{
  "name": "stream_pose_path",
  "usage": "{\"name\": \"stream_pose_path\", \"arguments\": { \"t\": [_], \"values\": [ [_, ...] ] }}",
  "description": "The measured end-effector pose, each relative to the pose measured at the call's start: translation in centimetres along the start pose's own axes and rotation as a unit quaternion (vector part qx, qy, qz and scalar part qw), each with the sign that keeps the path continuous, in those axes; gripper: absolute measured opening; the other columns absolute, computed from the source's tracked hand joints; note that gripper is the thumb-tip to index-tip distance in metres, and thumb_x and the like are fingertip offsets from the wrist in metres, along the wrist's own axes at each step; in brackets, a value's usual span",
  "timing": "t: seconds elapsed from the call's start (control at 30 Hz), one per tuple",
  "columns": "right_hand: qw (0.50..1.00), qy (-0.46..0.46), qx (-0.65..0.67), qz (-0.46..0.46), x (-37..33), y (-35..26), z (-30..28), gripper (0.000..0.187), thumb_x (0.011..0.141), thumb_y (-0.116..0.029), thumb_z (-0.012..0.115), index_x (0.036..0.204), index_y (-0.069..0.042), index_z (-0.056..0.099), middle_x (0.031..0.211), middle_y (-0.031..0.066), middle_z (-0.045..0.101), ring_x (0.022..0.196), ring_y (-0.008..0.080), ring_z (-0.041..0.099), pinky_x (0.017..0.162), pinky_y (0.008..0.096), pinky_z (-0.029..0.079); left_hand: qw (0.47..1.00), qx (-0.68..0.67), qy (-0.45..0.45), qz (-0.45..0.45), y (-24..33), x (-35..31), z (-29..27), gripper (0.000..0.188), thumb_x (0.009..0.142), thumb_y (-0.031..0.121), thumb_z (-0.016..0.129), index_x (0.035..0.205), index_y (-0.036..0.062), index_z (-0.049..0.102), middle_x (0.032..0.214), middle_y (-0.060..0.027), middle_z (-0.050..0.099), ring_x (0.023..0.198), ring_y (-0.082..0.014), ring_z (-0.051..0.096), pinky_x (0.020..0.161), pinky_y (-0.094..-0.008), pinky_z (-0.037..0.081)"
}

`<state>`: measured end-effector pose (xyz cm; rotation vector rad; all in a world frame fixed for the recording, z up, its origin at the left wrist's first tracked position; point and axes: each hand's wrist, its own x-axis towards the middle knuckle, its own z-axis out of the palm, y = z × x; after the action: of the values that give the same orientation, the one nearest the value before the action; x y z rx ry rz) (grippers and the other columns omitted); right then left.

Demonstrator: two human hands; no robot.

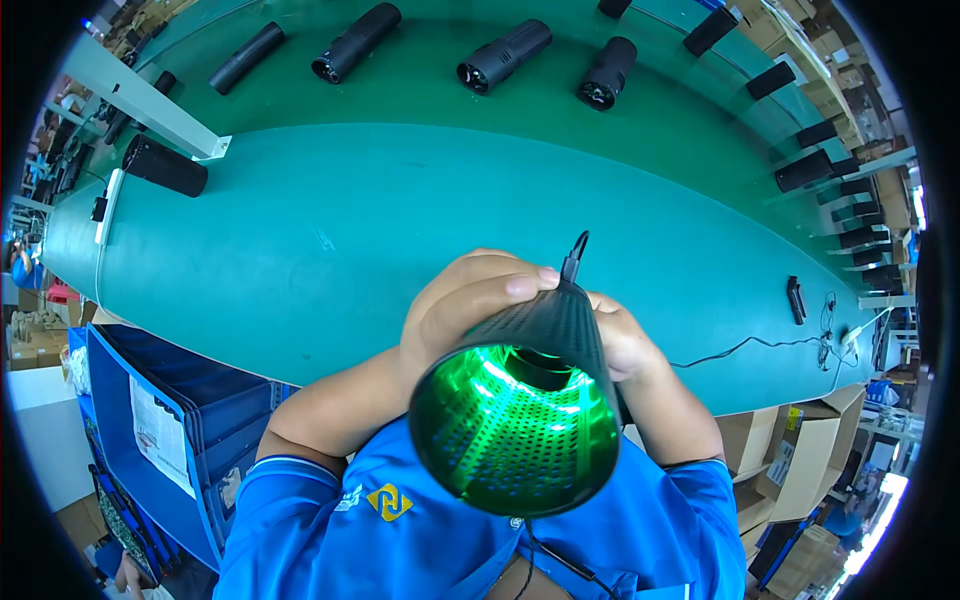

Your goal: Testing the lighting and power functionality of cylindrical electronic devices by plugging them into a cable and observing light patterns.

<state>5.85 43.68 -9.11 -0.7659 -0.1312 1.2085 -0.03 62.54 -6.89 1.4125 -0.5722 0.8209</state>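
Note:
Close in front of my chest is a black perforated cylinder (440, 425), tilted so that its wide open end faces up toward the view. Green light shines on its inner wall, and a dark round part shows deep inside. My left hand (465, 300) is closed around its left side, fingers lying over the top. From the right, my right hand (622, 340) grips the cylinder, its fingertips partly hidden behind it. A black cable plug (571, 266) sticks out at the far end, beside my left fingertips.
On the green bench (300, 240), several dark cylinders (505, 57) lie along the far side. A black cylinder (165, 165) lies by a metal post (150, 95). A small black device (796, 300) and cable (740, 350) are at right. Blue crates (160, 420) and cardboard boxes (800, 450) flank me.

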Motion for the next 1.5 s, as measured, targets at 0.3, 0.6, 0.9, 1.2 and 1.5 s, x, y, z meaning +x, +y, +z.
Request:
{"name": "stream_pose_path", "arguments": {
  "t": [0.3,0.6,0.9,1.2,1.5],
  "values": [
    [0.996,-0.058,0.065,0.031,0.2,2.0,-1.6,0.018,0.090,-0.004,0.054,0.107,0.002,0.054,0.084,0.0137,0.062,0.061,0.0178,0.059,0.049,0.0263,0.047,0.992,0.022,-0.119,-0.022,1.2,0.8,-0.4,0.050,0.070,0.015,0.074,0.116,0.0066,0.057,0.112,-0.0125,0.061,0.095,-0.0267,0.060,0.083,-0.0365,0.049],
    [0.990,0.066,0.048,-0.114,-0.7,1.6,1.5,0.035,0.082,0.006,0.061,0.115,0.001,0.052,0.093,0.0101,0.063,0.073,0.0131,0.062,0.062,0.0209,0.050,0.987,0.059,-0.149,0.016,1.6,0.8,0.1,0.059,0.061,0.015,0.079,0.116,0.0104,0.058,0.115,-0.0062,0.060,0.097,-0.0247,0.059,0.083,-0.0362,0.050],
    [0.975,0.082,0.160,-0.134,0.7,2.4,2.0,0.052,0.079,0.008,0.062,0.126,-0.002,0.045,0.087,0.0068,0.061,0.069,0.0081,0.058,0.060,0.0190,0.047,0.986,0.084,-0.141,0.001,1.7,0.8,-0.3,0.046,0.073,0.014,0.073,0.115,0.0097,0.054,0.112,-0.0125,0.059,0.097,-0.0295,0.061,0.081,-0.0380,0.051],
    [0.970,0.025,0.185,-0.153,1.7,2.8,2.3,0.063,0.083,0.002,0.059,0.140,-0.005,0.033,0.084,0.0062,0.060,0.067,0.0071,0.055,0.055,0.0189,0.044,0.981,0.079,-0.178,0.002,1.6,1.0,-0.4,0.050,0.076,0.013,0.072,0.120,0.0085,0.048,0.115,-0.0155,0.058,0.098,-0.0312,0.061,0.081,-0.0404,0.051],
    [0.979,-0.033,-0.202,0.002,-1.9,-0.7,1.6,0.041,0.088,-0.006,0.056,0.128,-0.007,0.050,0.088,0.0082,0.060,0.065,0.0161,0.055,0.059,0.0235,0.043,0.910,-0.246,0.030,-0.332,2.2,0.8,-0.4,0.082,0.074,0.022,0.076,0.141,0.0078,0.029,0.123,-0.0162,0.053,0.106,-0.0320,0.058,0.090,-0.0421,0.050]
  ]
}}
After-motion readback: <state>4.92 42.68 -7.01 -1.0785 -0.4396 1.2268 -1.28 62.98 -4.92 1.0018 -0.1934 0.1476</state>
